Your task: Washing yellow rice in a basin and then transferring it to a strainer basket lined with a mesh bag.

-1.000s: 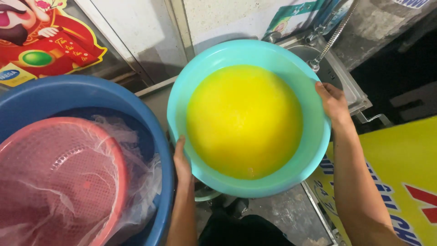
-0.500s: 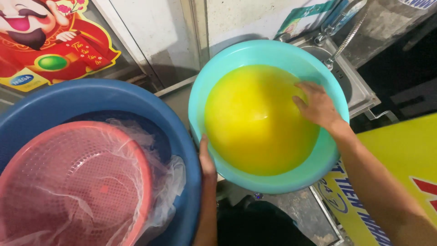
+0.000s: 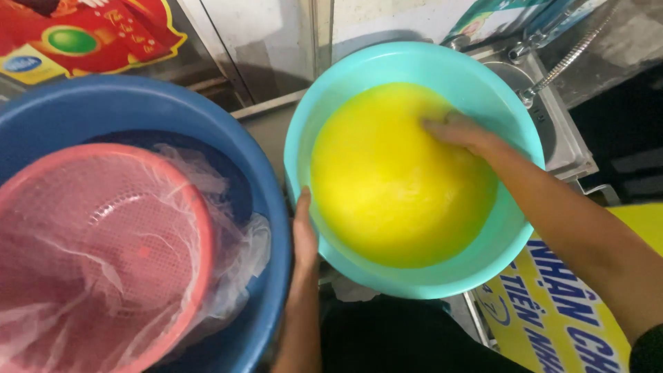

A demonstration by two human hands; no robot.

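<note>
Gripping the outer wall of the turquoise basin, the left hand steadies it beside the blue tub holding a pink strainer, while the right hand, fingers loosely spread, dips into the yellow liquid.

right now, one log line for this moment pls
left hand: grips rim of teal basin | right hand: dipped in yellow liquid | beside: blue tub holding pink strainer

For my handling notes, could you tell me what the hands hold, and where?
The left hand holds the turquoise basin by its near-left rim. The right hand grips nothing; its fingers dip into the yellow liquid.
</note>
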